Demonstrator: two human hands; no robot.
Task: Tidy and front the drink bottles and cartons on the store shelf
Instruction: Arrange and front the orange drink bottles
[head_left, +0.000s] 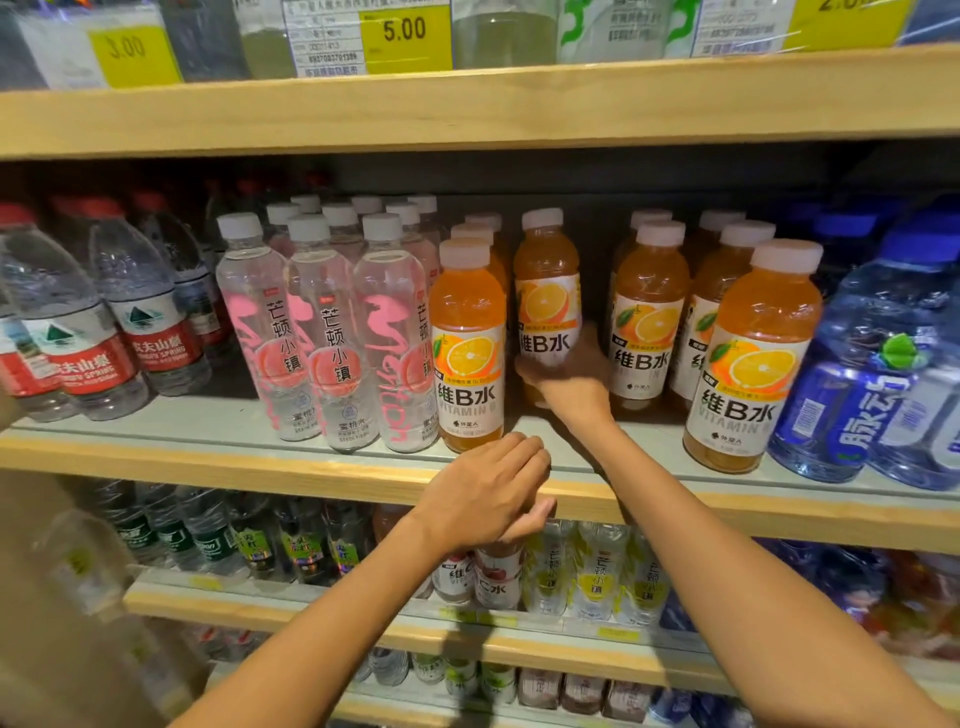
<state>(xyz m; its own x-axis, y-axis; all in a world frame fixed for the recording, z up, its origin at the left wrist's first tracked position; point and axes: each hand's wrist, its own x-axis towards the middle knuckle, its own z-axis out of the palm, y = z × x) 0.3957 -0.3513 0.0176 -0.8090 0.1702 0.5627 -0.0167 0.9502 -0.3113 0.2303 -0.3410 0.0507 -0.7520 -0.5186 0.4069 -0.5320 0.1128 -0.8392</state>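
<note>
Orange vitamin drink bottles with white caps fill the middle shelf (311, 462). One orange bottle (546, 275) stands further back in a gap between the rows, and my right hand (569, 382) grips its lower part from the front. To its left another orange bottle (467, 343) stands at the shelf's front, and on the right a third orange bottle (753, 353) is also at the front. My left hand (488, 493) rests on the wooden shelf edge below, fingers loosely curled over it, holding nothing.
Clear pink-labelled bottles (322, 332) stand left of the orange ones, red-labelled water bottles (78, 317) further left. Blue bottles (883, 364) stand at the right. Price tags (405, 36) hang on the upper shelf. Lower shelves hold more drinks (597, 571).
</note>
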